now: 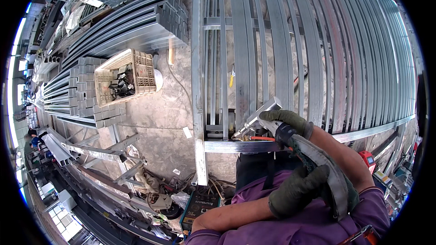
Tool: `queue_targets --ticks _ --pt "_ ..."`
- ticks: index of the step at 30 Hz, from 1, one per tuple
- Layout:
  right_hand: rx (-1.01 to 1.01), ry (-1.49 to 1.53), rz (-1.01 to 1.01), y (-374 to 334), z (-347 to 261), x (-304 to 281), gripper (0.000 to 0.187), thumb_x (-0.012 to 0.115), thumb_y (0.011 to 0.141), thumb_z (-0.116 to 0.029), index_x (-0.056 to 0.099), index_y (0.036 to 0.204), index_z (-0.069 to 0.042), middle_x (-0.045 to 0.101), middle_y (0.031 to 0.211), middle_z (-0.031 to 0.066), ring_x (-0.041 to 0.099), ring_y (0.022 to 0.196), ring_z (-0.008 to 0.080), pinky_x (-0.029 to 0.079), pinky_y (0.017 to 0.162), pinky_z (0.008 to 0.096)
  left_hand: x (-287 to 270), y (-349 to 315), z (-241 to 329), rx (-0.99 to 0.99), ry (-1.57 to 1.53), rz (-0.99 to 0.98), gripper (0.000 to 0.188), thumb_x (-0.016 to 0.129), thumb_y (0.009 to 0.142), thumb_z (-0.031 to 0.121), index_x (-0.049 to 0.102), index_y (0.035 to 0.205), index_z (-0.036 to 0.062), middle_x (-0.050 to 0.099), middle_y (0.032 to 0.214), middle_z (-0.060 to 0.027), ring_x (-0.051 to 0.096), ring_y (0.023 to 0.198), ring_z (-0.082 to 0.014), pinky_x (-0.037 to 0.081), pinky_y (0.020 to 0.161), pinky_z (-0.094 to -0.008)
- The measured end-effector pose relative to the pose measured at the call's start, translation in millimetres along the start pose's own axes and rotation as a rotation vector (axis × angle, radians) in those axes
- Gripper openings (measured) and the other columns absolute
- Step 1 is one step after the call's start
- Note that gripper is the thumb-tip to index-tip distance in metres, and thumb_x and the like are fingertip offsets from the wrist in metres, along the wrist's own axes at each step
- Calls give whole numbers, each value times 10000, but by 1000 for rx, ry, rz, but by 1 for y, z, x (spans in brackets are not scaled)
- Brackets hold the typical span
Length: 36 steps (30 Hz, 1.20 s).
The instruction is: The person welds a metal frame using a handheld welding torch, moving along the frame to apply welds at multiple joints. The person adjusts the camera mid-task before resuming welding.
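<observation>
My right hand point(290, 121), in a dark green work glove, is wrapped round a silver handheld welding gun point(268, 122). The gun's thin nozzle point(240, 131) points down-left to the near left corner of a galvanized steel frame point(222, 146), by a short metal piece point(214, 131) there. Whether the tip touches metal I cannot tell. A grey-green cloth-sleeved cable point(334, 177) runs back from the gun and loops in front of my chest. My gloved left hand point(302, 189) is closed against this cable, fingers bent round it. An orange hose point(264, 139) passes beside the nozzle.
Long parallel steel tubes point(277, 31) span the frame. A yellow-handled tool point(231, 77) lies between them. To the left, a beige plastic crate point(147, 79) of dark metal parts stands beside stacked tubes point(131, 31). A dark green machine box point(200, 208) and cables sit near my left arm.
</observation>
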State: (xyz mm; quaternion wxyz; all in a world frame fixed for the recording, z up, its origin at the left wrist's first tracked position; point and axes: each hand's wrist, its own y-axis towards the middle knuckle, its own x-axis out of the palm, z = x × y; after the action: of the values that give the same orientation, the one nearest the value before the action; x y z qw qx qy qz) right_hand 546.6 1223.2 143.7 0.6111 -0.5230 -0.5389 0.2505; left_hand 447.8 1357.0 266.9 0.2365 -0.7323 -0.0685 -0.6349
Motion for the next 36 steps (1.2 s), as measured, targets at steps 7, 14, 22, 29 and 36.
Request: queue_targets --ticks 7,14,22,29,36 --pt "8 -63 19 -5 -1 9 365 873 950 -301 701 1101 -17 749 877 119 713 633 205 573 501 340 -6 -1 1 -7 -68 -32 434 630 1141 374 597 1402 29 745 1236 -126 731 1196 -241 572 1065 -404" --pt "-2 -45 25 19 13 0 383 864 954 -327 712 1133 -24 767 940 121 730 686 197 605 565 330 -7 -11 6 68 198 49 436 650 1125 417 594 1362 55 727 1174 -88 728 1105 -192 594 955 -361" --pt "-539 -273 -240 87 47 -54 294 767 1047 -292 775 1230 -62 781 1098 57 734 1014 168 598 904 347 20 -7 7 -17 2 49 655 661 1096 507 533 1480 -8 710 1350 -208 713 1253 -347 537 1145 -503" --pt "-230 -130 -350 44 15 -17 271 845 993 -365 792 1011 -101 772 914 25 693 724 124 554 643 316 9 36 13 -28 27 120 547 733 1063 402 577 1391 -8 729 1255 -163 728 1153 -284 577 1036 -435" --pt "-235 -271 -375 -27 -40 -20 390 826 1008 -441 753 1056 -61 749 900 32 698 759 138 573 709 323 -2 90 -26 52 329 293 484 730 1054 378 611 1324 -6 736 1203 -158 729 1110 -283 582 998 -419"
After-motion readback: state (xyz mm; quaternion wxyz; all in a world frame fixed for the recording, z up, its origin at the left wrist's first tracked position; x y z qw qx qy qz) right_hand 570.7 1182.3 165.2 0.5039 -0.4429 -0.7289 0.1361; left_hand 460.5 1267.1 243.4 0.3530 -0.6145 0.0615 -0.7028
